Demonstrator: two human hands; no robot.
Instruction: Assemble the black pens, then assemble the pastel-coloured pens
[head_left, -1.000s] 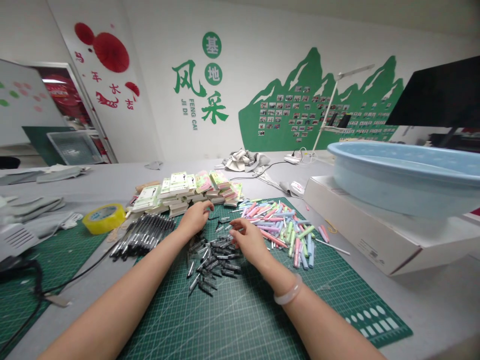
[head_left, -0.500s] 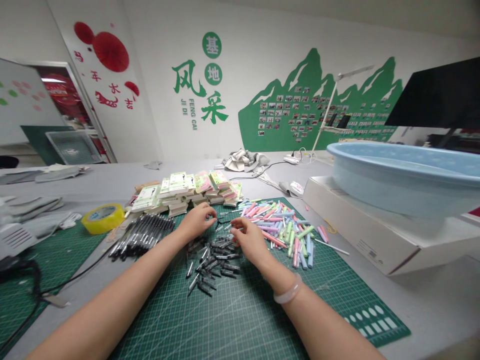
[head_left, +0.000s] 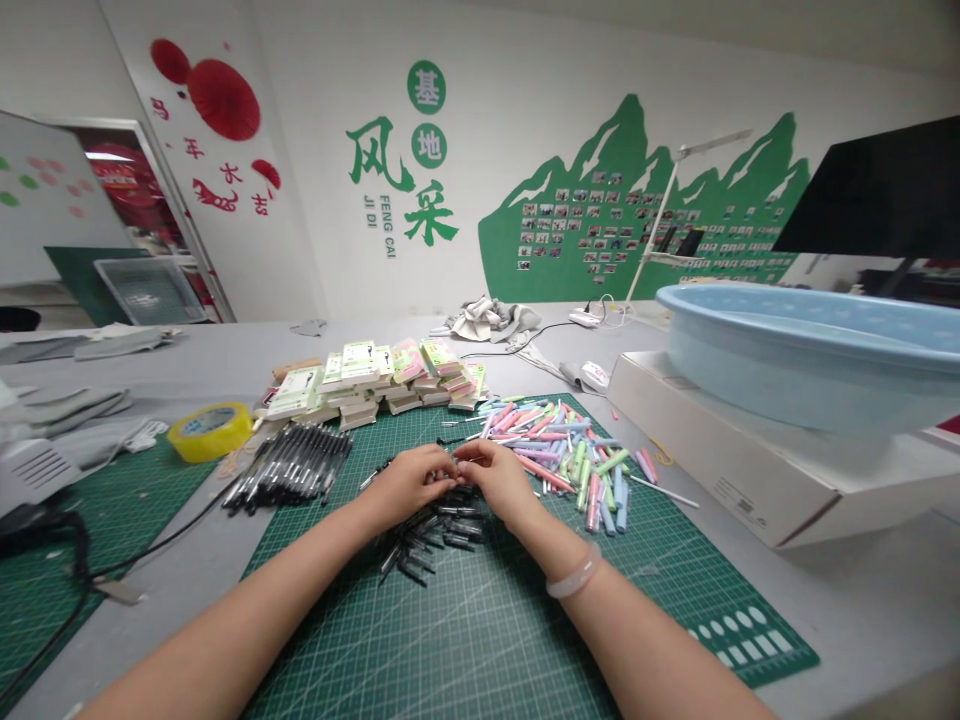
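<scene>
Fingertips of my left hand (head_left: pixel 418 482) and my right hand (head_left: pixel 499 482) meet above a pile of short black pen parts (head_left: pixel 427 540), some with clear sections. Both hands are closed in a pinch; whatever lies between the fingertips is too small and covered to make out. Part of the pile is hidden under my left hand. Left of it, a row of black pens (head_left: pixel 289 465) lies side by side. To the right of my right hand spreads a heap of pastel pen barrels (head_left: pixel 577 455) in pink, green, blue and purple. All this rests on or beside a green cutting mat (head_left: pixel 480 640).
Stacked small card boxes (head_left: pixel 360 375) stand behind the pens. A yellow tape roll (head_left: pixel 210 432) sits at left, near a dark cable (head_left: pixel 161 548). On the right, a blue basin (head_left: pixel 810 350) rests on a white carton (head_left: pixel 750 470). Grey cloths (head_left: pixel 491 320) lie farther back.
My left hand has moved right and toward me, from behind the black parts to over them, and now meets my right hand's fingertips. My right hand has barely moved.
</scene>
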